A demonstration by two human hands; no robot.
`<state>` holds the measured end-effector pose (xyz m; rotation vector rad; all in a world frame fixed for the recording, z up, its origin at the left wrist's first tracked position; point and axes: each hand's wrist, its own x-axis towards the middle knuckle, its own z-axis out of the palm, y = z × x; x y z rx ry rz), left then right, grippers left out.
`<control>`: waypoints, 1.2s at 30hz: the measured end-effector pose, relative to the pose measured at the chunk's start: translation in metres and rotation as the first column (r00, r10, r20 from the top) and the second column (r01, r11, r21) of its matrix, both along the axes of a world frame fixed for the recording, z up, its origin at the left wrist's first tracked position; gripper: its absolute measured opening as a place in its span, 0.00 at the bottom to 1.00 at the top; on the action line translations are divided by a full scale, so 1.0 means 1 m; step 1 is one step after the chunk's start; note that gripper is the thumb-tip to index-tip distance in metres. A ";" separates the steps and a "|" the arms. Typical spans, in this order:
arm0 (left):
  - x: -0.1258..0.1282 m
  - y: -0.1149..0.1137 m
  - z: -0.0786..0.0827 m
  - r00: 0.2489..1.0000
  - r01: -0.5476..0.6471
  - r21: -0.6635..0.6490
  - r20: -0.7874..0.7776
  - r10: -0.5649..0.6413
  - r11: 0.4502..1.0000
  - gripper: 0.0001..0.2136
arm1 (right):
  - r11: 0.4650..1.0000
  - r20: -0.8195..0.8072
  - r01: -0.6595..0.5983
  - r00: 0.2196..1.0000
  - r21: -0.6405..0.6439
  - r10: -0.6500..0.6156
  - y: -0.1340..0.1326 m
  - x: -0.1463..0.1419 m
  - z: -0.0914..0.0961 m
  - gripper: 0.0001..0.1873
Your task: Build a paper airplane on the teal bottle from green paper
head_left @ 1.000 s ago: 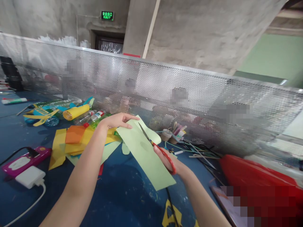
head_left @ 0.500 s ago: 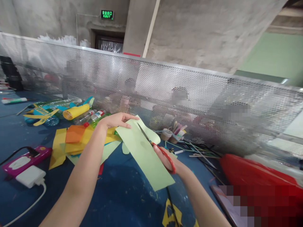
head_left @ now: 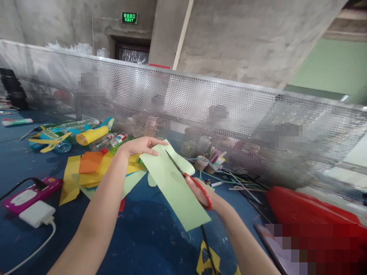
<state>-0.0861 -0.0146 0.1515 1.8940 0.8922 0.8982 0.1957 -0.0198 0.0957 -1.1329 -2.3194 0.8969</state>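
My left hand (head_left: 142, 146) pinches the far end of a pale green sheet of paper (head_left: 179, 194), thumb on top. Red-handled scissors (head_left: 202, 189) are in my right hand (head_left: 197, 188), with their blades lying along a long cut in the paper and pointing toward my left hand. On the far side of the cut, a strip of the paper curls upward. Behind my left arm lies a pile of yellow, orange and green paper sheets (head_left: 91, 166). Yellow paper scraps with cut-outs (head_left: 208, 258) rest below my right wrist.
Plastic bottles decorated with paper (head_left: 93, 135) stand at the back left. A purple power strip (head_left: 33, 194) with a white charger (head_left: 37, 214) is on the left. A perforated metal divider (head_left: 183, 99) runs behind. Small cups of sticks (head_left: 210, 162) and a red bag (head_left: 309, 206) sit to the right.
The scissor blades have closed a little and their tip has edged farther along the paper toward my left hand. Both hands stay almost in place.
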 end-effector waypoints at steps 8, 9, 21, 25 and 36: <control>0.000 0.001 0.000 1.000 0.010 0.007 -0.019 -0.010 1.000 0.26 | 0.999 0.024 0.017 1.000 0.037 -0.018 0.001 0.001 0.001 0.29; 0.000 0.002 0.000 1.000 0.017 0.009 -0.025 -0.017 1.000 0.27 | 0.999 0.039 0.013 0.999 0.037 -0.014 0.000 0.001 0.002 0.30; -0.003 0.008 -0.004 0.994 0.101 0.009 -0.047 -0.100 0.995 0.29 | 0.996 0.062 -0.082 0.995 0.028 0.080 -0.004 0.011 0.012 0.28; 0.002 0.007 -0.004 0.990 0.131 0.008 -0.049 -0.131 0.991 0.29 | 0.994 0.044 -0.105 0.993 -0.003 0.105 -0.010 0.010 0.016 0.27; 0.014 0.001 0.004 0.977 0.186 0.024 -0.111 -0.182 0.982 0.30 | 0.996 0.018 -0.083 0.996 -0.025 0.083 -0.012 0.007 0.016 0.28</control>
